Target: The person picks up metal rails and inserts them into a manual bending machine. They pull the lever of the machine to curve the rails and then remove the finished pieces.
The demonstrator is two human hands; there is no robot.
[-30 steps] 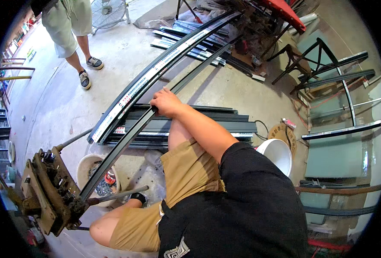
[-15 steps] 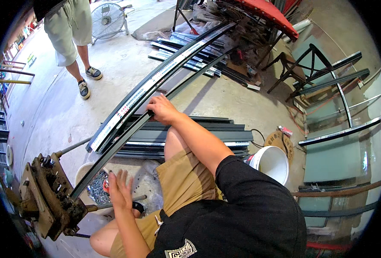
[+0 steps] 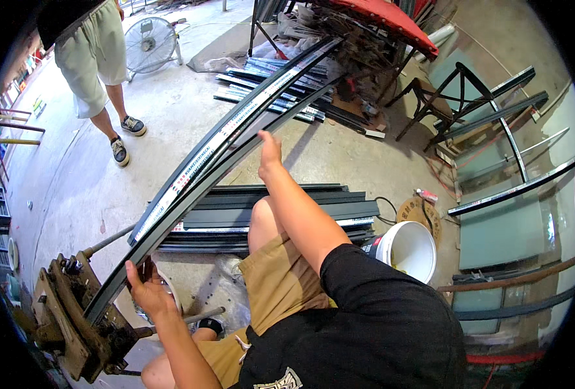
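Observation:
A long dark grey metal profile (image 3: 193, 211) slants across in front of me, its lower end in a rusty, greasy machine (image 3: 73, 311) at the lower left. Close to that machine, my left hand (image 3: 151, 295) grips the profile by its near edge, thumb on the upper face and fingers partly hidden below. Farther up, my right hand (image 3: 271, 157) holds the same edge; most of its fingers are out of sight behind the bar. Right beside this bar lie dark profiles with white printed film (image 3: 200, 157), running the same way.
Grey profiles (image 3: 287, 211) are stacked by my knee, and more film-covered lengths (image 3: 245, 91) lie farther off. A white bucket (image 3: 412, 249) stands to my right, near a wooden chair (image 3: 433, 97) and glass panes (image 3: 488, 240). A person in pale shorts (image 3: 87, 58) stands near a floor fan (image 3: 151, 44).
My left hand, open and off the bar before, has closed on the profile near the machine. My right hand has shifted farther up along it, and the bar now shows a broader face.

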